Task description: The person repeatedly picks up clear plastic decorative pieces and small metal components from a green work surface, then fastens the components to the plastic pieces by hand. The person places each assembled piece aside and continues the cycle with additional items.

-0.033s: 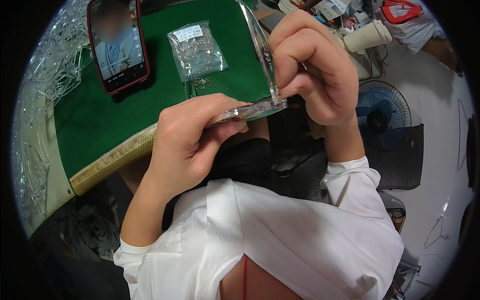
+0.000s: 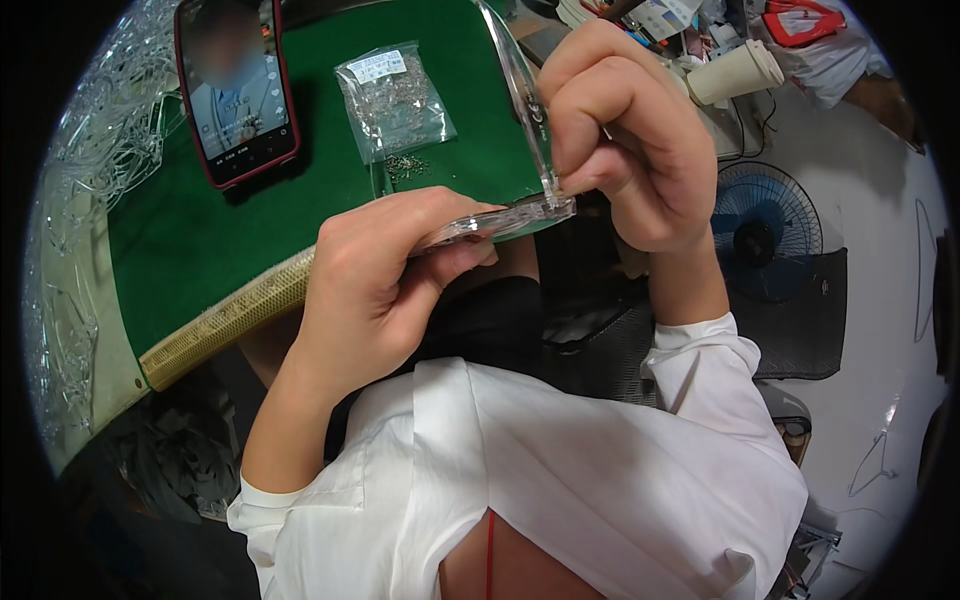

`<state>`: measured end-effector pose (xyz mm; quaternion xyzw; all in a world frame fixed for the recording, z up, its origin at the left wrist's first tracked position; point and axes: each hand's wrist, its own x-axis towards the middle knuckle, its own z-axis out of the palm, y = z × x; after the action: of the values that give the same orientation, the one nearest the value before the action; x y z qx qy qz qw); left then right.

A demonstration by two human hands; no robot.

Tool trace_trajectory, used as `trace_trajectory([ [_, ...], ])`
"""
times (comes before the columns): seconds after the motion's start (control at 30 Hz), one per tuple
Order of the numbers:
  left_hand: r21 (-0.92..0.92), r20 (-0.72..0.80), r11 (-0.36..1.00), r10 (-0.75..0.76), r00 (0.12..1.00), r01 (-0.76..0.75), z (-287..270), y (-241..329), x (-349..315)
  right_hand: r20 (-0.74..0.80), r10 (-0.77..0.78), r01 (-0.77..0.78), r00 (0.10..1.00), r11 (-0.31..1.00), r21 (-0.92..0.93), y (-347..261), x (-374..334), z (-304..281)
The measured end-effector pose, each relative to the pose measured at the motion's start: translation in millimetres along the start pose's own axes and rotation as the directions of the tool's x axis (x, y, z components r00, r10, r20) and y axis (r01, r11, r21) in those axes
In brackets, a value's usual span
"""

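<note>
My left hand (image 2: 375,285) is closed around the front of a clear plastic eyeglass frame (image 2: 515,217), thumb below and fingers above, so much of the front is covered. From its right end a clear temple arm (image 2: 522,85) stands away, running up past the top edge of the view. At the corner where the two parts meet, my right hand (image 2: 635,140) is closed in a pinch. Whatever is between its fingertips is too small or hidden to make out. Beyond the left hand lies a little heap of tiny metal screws (image 2: 405,167), beside a clear bag of small parts (image 2: 395,100).
A phone in a red case (image 2: 240,95) lies on the green table mat (image 2: 190,260). Clear plastic frames (image 2: 100,150) are piled along the left. A gold strip (image 2: 235,310) edges the table. To the right are a paper cup (image 2: 735,73) and a blue fan (image 2: 765,230).
</note>
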<state>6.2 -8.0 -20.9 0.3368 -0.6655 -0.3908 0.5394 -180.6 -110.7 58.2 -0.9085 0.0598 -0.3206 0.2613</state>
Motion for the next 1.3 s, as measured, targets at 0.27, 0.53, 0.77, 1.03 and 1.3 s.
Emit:
trace_trajectory([
  [0.27,0.003,0.003,1.0,-0.006,1.0,0.006,-1.7,1.3,0.5,-0.005,0.037,-0.037,0.999,0.998,0.044,-3.2,2.0,-0.2],
  [0.53,0.135,-0.034,0.985,0.113,0.993,-0.108,-2.6,2.6,5.7,-0.071,0.037,-0.03,0.997,0.995,0.092,1.5,-1.2,5.3],
  [0.77,0.227,-0.051,0.956,0.201,0.978,-0.184,-2.9,-1.2,7.1,-0.083,0.012,-0.002,0.996,0.993,0.116,7.1,-2.5,3.8],
  [1.03,0.167,-0.035,0.977,0.142,0.989,-0.135,-2.4,0.8,7.2,-0.079,0.039,-0.02,0.996,0.973,0.228,10.0,-3.3,3.1],
  [1.3,0.0,-0.116,0.997,0.071,0.991,-0.072,6.8,-5.2,6.6,-0.061,0.057,-0.041,0.996,0.97,0.239,13.6,-2.4,0.2],
])
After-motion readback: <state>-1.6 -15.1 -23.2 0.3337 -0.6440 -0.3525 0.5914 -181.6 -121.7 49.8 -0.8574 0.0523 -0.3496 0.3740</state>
